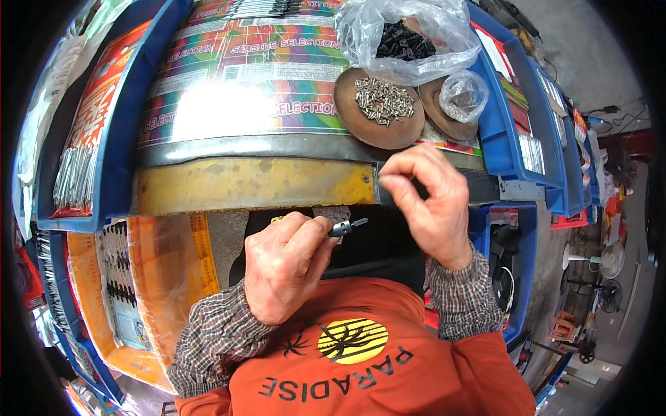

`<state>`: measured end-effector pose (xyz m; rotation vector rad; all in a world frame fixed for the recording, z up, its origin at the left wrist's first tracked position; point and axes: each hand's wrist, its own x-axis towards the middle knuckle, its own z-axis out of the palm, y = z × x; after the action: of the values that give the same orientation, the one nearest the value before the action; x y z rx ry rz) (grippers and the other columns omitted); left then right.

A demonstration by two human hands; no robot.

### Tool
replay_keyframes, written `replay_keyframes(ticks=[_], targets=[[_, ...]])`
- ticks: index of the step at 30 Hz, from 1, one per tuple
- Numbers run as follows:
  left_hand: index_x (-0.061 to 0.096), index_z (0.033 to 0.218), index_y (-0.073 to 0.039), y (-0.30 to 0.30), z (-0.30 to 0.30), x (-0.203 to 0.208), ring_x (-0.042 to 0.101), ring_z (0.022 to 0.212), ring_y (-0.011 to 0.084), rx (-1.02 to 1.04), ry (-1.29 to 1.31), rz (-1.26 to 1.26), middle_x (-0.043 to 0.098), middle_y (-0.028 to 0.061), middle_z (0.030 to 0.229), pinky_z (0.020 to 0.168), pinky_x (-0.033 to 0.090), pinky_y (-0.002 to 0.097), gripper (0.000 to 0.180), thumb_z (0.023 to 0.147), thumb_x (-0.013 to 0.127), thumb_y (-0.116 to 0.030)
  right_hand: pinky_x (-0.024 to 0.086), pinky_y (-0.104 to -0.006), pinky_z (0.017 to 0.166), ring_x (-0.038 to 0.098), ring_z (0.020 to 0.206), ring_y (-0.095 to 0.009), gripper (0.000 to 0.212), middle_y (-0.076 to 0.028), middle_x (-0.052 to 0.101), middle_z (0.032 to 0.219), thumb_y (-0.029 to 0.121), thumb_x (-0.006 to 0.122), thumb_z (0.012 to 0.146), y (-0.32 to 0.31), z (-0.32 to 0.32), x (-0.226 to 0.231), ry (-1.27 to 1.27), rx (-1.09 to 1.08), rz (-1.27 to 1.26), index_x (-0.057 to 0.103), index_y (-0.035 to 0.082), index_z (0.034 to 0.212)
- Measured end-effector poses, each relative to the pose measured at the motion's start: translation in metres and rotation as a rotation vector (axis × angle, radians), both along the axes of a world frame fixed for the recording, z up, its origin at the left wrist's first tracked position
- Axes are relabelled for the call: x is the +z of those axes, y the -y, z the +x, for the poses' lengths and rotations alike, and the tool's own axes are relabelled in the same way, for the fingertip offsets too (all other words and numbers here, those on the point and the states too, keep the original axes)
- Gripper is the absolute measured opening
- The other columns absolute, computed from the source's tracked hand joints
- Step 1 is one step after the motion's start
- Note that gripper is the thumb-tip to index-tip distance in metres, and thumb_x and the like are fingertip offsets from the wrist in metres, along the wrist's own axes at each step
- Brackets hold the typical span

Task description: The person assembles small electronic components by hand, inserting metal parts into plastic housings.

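My left hand (288, 263) is closed around a short grey cylindrical tool part (340, 229). A narrow metal tip sticks out of it to the right, and small dark holes show in its side. Just beyond the table edge's near side, my right hand (431, 201) has its thumb and forefinger pinched together. Whatever sits between those fingertips is too small to make out. Behind the right hand, a round brown dish (347, 114) bears a heap of small metal screws (385, 101).
A clear plastic bag (451, 35) with black parts (406, 43) lies behind the dish. Next to it, a second brown dish (444, 125) carries a small clear bag (463, 97). Blue bins (142, 90) flank the table. A yellow strip (257, 184) runs along its front edge.
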<state>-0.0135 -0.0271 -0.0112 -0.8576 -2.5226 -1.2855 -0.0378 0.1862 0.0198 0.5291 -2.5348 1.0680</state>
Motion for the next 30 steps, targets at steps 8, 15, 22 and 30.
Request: replay_keyframes(ticks=[8, 15, 22, 30], targets=[[0.060, 0.090, -0.003, -0.005, 0.008, 0.007, 0.057, 0.060, 0.0263, -0.027, -0.014, -0.007, 0.054, 0.0086, 0.071, 0.053, 0.045, 0.0367, 0.026, 0.067, 0.074, 0.000, 0.047, -0.0324, 0.075, 0.058, 0.081, -0.021, 0.010, -0.008, 0.063, 0.085, 0.004, 0.069, 0.080, 0.017, 0.032, -0.012, 0.133, 0.187, -0.204, 0.061, 0.001, 0.086], [0.061, 0.090, -0.003, -0.009, 0.014, 0.009, 0.058, 0.060, 0.0256, -0.009, -0.094, -0.017, 0.054, 0.0080, 0.070, 0.051, 0.047, 0.0362, 0.027, 0.066, 0.074, 0.000, 0.047, -0.0331, 0.072, 0.056, 0.081, -0.024, 0.010, -0.008, 0.063, 0.087, 0.002, 0.066, 0.080, 0.014, 0.038, -0.015, 0.227, 0.210, -0.283, 0.059, 0.002, 0.087], [0.062, 0.092, -0.002, -0.011, 0.017, 0.010, 0.060, 0.065, 0.0269, -0.003, -0.072, -0.070, 0.060, 0.0098, 0.077, 0.056, 0.048, 0.0360, 0.027, 0.067, 0.073, 0.003, 0.047, -0.0338, 0.072, 0.057, 0.081, -0.024, 0.010, -0.008, 0.062, 0.086, 0.001, 0.066, 0.080, 0.015, 0.041, -0.016, 0.218, 0.178, -0.268, 0.059, 0.002, 0.087], [0.062, 0.093, -0.001, -0.010, 0.018, 0.006, 0.060, 0.063, 0.0252, -0.029, -0.141, -0.111, 0.060, 0.0096, 0.077, 0.053, 0.047, 0.0339, 0.031, 0.065, 0.074, 0.003, 0.049, -0.0306, 0.072, 0.060, 0.082, -0.020, 0.012, -0.009, 0.065, 0.089, -0.001, 0.069, 0.078, 0.015, 0.047, -0.014, 0.156, 0.146, -0.161, 0.061, 0.003, 0.087]])
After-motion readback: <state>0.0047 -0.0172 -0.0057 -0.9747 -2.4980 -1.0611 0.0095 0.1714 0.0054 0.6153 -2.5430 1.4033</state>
